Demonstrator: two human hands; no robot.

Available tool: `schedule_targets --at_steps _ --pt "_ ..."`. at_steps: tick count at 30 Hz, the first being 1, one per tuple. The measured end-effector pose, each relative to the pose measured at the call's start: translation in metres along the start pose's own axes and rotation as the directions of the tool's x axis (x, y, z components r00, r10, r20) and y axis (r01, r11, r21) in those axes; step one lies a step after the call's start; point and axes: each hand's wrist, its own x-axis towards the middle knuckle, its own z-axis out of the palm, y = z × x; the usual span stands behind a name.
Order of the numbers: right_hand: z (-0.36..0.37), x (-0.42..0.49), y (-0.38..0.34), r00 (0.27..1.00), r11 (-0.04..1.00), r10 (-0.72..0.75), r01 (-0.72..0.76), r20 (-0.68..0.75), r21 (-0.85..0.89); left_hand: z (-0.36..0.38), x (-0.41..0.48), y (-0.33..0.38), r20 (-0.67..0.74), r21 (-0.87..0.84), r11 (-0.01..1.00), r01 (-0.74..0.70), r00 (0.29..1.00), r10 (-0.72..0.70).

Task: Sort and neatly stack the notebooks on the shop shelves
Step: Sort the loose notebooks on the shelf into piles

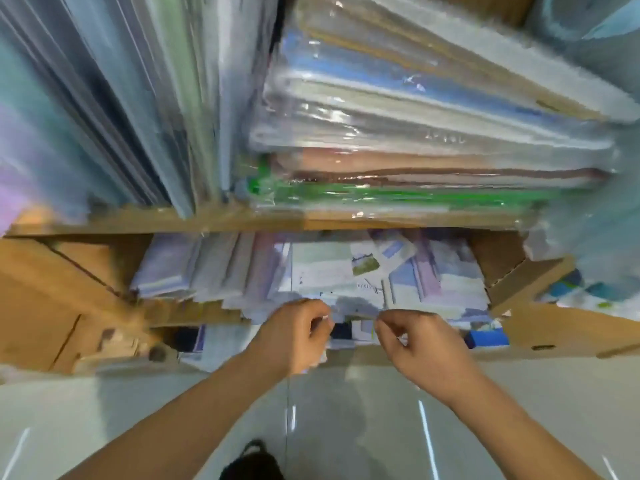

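Left hand (294, 336) and right hand (417, 344), near each other, each curl thumb and fingers to pinch the front edge of the notebooks (346, 282). These lie in a loose, blurred pile under the shelf (138, 221). Wrapped stacks (415, 140) lie on it above.

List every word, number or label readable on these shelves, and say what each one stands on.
No text reads clearly; the whole view is motion-blurred.
Faint pale marking on the plastic-wrapped notebook bundle, upper shelf: unreadable.
Dark print or handwriting on the loose notebooks, lower shelf: too blurred to read.
Blue box at the lower right: no legible text.
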Motion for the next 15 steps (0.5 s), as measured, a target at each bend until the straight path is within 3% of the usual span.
schedule_targets --at_steps 4,6,11,15 --pt "0.044 0.016 0.018 0.988 0.979 -0.141 0.149 -0.064 0.14 0.027 0.004 -0.031 -0.091 0.087 0.996 -0.008 0.996 0.016" --pt "0.077 0.024 0.026 0.98 0.973 -0.189 0.196 -0.068 0.12 0.046 0.007 -0.054 -0.149 0.132 0.99 -0.042 0.987 0.061" --pt "0.192 0.048 0.066 0.946 0.949 -0.314 0.312 0.076 0.039 0.106 0.018 -0.142 -0.204 0.183 0.964 -0.192 0.952 0.228" --pt "0.256 0.07 0.091 0.937 0.938 -0.346 0.346 0.043 0.009 0.143 0.021 -0.2 -0.246 0.267 0.929 -0.255 0.914 0.322"
